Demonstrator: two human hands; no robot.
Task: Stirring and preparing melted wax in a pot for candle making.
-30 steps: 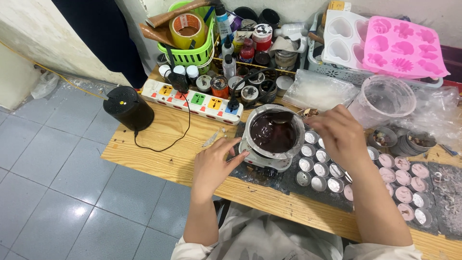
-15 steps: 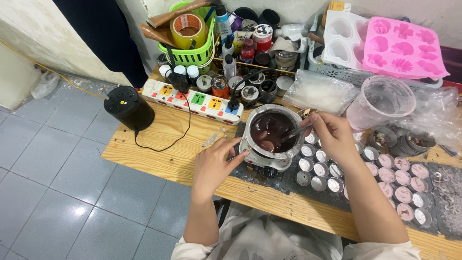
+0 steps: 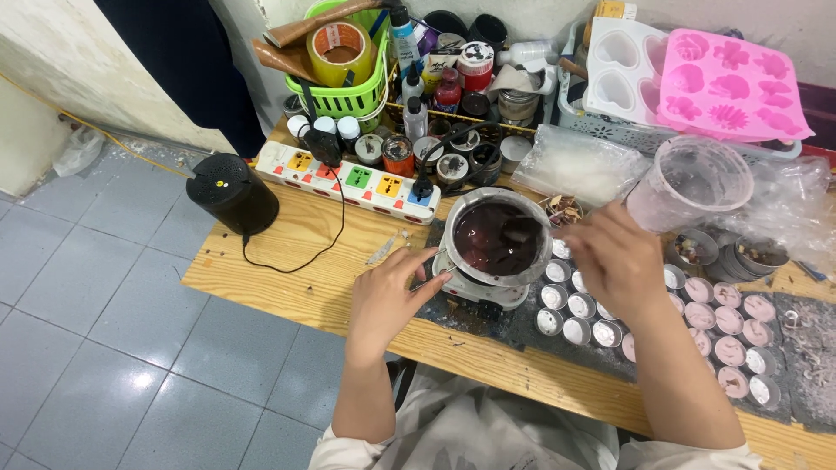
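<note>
I note my left hand (image 3: 394, 296) released, fingertips at the metal pot (image 3: 498, 239) of dark liquid on the tabletop (image 3: 296, 261); my right hand's (image 3: 614, 261) grip I cannot tell.

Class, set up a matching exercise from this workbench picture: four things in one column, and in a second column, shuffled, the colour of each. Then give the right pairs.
Things:
1. Basket
2. Flower mould
3. Speaker
4. Power strip

Colours:
A. Black
B. White with coloured sockets
C. Green
D. Pink

Pairs: 1-C, 2-D, 3-A, 4-B
</note>
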